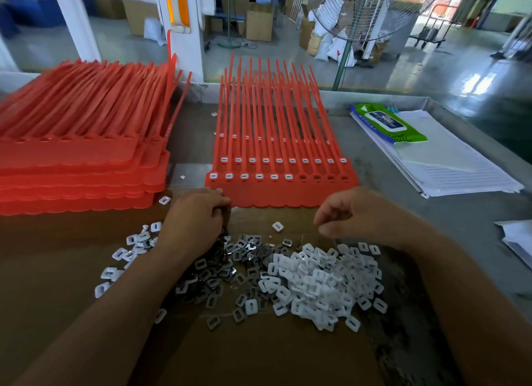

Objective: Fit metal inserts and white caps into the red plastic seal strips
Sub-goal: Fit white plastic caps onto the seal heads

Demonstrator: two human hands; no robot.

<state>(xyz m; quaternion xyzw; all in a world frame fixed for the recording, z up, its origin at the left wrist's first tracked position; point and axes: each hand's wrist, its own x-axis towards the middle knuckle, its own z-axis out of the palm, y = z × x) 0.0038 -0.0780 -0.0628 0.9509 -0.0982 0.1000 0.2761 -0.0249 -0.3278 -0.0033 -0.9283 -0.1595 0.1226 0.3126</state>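
A mat of joined red seal strips [276, 195] lies on top of a red stack in front of me, tails pointing away. White caps sit in its left sockets; the right few sockets are open. My left hand [193, 224] grips a bunch of dark metal inserts at the mat's near left corner. My right hand [357, 213] hovers with loosely curled fingers above the piles; whether it holds anything I cannot tell. A pile of metal inserts [230, 270] and a pile of white caps [322, 282] lie on brown cardboard [259, 354].
A tall stack of red strip mats [74, 161] stands at the left. Lined paper sheets [449, 166] with a green wipes pack [388, 123] lie at the right. More paper [518, 238] pokes in at the right edge. Loose caps [126, 253] scatter left of my arm.
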